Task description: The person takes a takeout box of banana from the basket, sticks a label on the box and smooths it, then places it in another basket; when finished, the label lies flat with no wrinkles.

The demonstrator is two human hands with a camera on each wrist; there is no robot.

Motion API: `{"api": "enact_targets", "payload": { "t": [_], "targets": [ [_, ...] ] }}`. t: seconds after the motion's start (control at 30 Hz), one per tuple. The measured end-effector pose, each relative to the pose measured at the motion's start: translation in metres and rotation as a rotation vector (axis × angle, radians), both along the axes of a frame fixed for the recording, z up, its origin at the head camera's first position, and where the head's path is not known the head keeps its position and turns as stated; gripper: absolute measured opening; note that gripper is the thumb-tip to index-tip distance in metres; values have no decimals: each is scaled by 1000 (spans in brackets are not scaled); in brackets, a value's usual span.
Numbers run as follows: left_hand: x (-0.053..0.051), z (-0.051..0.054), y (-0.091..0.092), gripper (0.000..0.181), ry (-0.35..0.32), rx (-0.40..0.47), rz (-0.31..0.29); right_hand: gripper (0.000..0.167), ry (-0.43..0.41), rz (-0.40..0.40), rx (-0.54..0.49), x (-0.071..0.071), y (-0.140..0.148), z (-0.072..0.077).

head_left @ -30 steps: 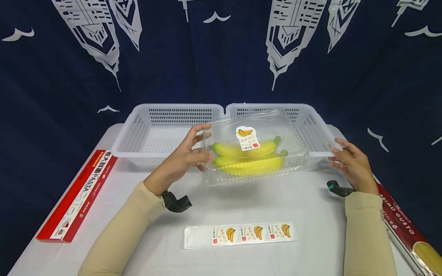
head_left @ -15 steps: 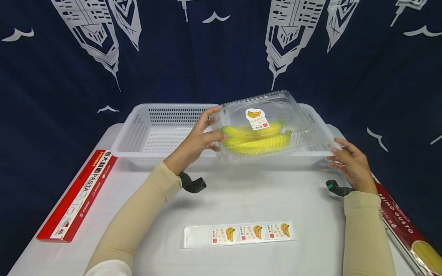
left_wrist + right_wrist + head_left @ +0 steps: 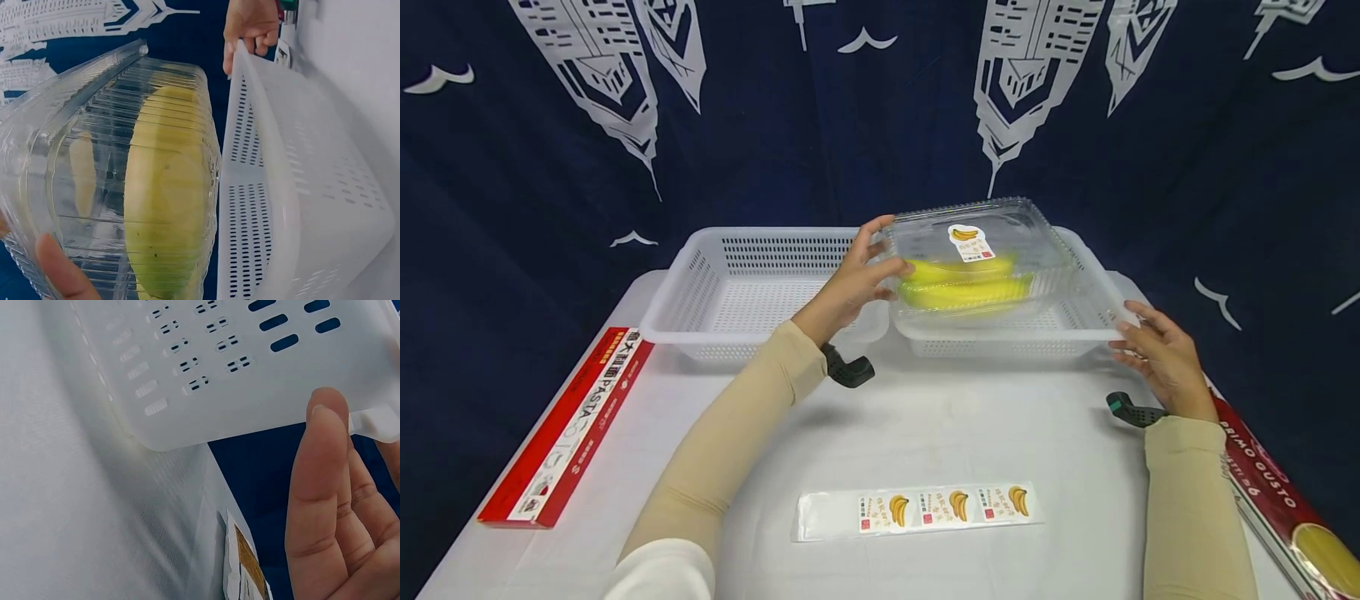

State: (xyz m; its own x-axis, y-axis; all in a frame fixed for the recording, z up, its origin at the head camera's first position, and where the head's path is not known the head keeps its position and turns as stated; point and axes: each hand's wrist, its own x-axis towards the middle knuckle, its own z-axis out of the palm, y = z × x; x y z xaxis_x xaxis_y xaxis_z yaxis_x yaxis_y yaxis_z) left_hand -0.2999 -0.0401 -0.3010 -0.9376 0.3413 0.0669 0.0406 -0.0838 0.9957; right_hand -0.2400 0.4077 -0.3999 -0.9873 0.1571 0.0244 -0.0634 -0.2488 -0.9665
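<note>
A clear plastic clamshell box (image 3: 1045, 242) with bananas (image 3: 966, 292) inside and a banana sticker (image 3: 972, 243) on its lid hangs tilted over the right white basket (image 3: 1000, 346). My left hand (image 3: 861, 271) grips the box's left end, thumb at the front and fingers behind. In the left wrist view, the box is beside the basket's perforated wall (image 3: 247, 237). My right hand (image 3: 1165, 358) pinches the same basket's rim at the front right corner. The right wrist view has the thumb (image 3: 319, 475) at the rim, with other fingers partly hidden behind it.
Another white basket (image 3: 700, 333) stands to the left, against the right one. A strip of banana stickers (image 3: 951, 510) lies near the table's front. Red pasta boxes lie along the sides, one left (image 3: 565, 429), one right (image 3: 1273, 492). A dark printed curtain (image 3: 820, 125) hangs behind.
My left hand has carried the box away from me and slightly right, from in front of the right basket to above it. My right hand has stayed at the basket's corner.
</note>
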Motion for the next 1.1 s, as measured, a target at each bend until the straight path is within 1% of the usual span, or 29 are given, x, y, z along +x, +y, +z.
{"api": "enact_targets", "payload": {
  "t": [0.17,0.3,0.57,0.67,0.8,1.0,1.1],
  "targets": [
    [-15,-1,14,83,-41,-15,27,37,3,-9,18,0,1,-1],
    [-26,-2,23,84,-56,-39,36,37,-7,-5,24,-1,1,-1],
    [-42,-4,40,83,-58,-88,14,37,-5,7,18,-2,2,-2],
    [-47,-7,47,86,-52,-114,18,37,-9,1,20,-2,2,-1],
    [-50,-13,57,89,-44,-159,39,36,-4,-1,22,-1,2,-1],
    [-52,-23,66,90,-32,-227,73,36,-3,5,21,0,2,-1],
    [-52,-26,69,90,-24,-253,80,36,-1,7,20,0,2,-1]
  ]
}}
